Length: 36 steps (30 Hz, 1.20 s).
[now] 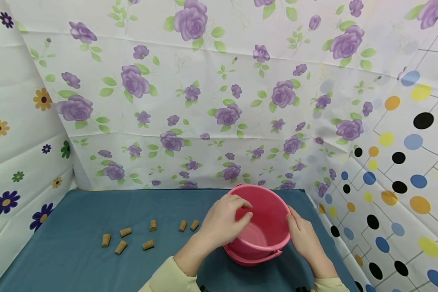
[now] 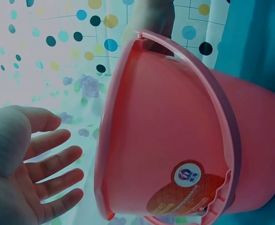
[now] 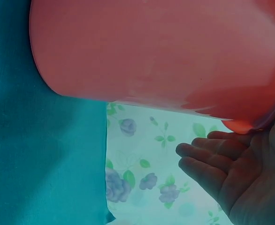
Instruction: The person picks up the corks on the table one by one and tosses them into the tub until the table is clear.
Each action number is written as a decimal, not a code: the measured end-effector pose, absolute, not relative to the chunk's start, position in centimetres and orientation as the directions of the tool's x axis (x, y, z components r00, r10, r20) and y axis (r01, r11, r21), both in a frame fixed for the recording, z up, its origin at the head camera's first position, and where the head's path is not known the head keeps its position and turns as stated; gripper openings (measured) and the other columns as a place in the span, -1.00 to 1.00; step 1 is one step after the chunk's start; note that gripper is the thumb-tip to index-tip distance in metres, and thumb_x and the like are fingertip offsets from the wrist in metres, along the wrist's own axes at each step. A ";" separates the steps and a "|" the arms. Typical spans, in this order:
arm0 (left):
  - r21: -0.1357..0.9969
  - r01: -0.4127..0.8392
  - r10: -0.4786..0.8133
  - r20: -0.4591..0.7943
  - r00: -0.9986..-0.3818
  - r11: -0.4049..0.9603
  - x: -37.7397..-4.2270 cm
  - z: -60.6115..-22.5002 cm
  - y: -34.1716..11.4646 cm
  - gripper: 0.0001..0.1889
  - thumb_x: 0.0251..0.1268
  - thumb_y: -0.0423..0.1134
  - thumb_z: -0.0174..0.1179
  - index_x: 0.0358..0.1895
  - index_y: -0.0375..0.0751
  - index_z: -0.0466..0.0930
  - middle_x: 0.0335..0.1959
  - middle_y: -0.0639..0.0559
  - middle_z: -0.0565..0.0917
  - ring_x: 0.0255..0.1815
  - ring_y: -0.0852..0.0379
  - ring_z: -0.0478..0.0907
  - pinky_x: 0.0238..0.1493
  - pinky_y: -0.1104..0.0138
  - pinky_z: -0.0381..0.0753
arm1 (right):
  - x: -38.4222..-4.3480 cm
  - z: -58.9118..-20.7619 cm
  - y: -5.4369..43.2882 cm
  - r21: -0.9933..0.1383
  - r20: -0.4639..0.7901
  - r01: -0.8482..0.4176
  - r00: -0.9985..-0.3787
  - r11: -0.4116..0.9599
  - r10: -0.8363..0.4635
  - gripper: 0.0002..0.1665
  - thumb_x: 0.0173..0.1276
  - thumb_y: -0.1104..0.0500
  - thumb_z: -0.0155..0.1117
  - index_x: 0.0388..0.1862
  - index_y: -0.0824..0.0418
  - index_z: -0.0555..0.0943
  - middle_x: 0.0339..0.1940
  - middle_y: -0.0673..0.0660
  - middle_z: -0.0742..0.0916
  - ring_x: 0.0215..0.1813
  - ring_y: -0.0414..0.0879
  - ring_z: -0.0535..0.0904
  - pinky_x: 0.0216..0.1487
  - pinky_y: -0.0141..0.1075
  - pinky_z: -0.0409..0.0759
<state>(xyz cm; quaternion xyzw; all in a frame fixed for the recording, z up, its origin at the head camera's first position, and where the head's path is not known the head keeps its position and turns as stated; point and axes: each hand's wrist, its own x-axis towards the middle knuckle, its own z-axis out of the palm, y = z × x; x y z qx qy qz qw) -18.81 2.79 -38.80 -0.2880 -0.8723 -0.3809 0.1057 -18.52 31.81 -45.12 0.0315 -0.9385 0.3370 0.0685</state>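
A pink bucket [image 1: 266, 198] is at the right side of the blue-green cloth, its mouth facing up toward the head camera and part of its inner floor showing. Over the left part of the mouth is my left hand [image 1: 222, 221], fingers spread and loosely bent around nothing. The left wrist view shows this hand [image 2: 29, 164] apart from the rim, beside the bucket's labelled side [image 2: 175, 126]. My right hand [image 1: 304, 235] holds the bucket's right rim, thumb at the edge. Its fingers [image 3: 208, 164] lie along the outside in the right wrist view, where the thumb is hidden.
Several corks lie scattered left of the bucket, among them one cork [image 1: 106, 240] at the far left and another cork [image 1: 194, 225] nearest the left hand. The bucket's handle [image 1: 255, 259] hangs down its near side. Patterned curtains [image 1: 204, 121] enclose the cloth-covered table [image 1: 76, 259].
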 end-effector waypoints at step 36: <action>0.660 0.465 0.278 0.374 -0.885 0.591 -17.3 -41.9 -5.3 -0.88 0.52 -0.13 0.38 0.01 0.11 0.80 -0.02 0.25 0.74 0.14 0.14 0.60 0.06 0.07 0.67 | -18.5 -45.2 31.8 -0.634 0.148 -0.104 -0.989 0.766 -0.012 -0.26 0.84 -0.12 -0.26 0.72 0.33 0.21 0.42 0.37 0.64 0.40 0.27 0.61 0.36 0.25 0.54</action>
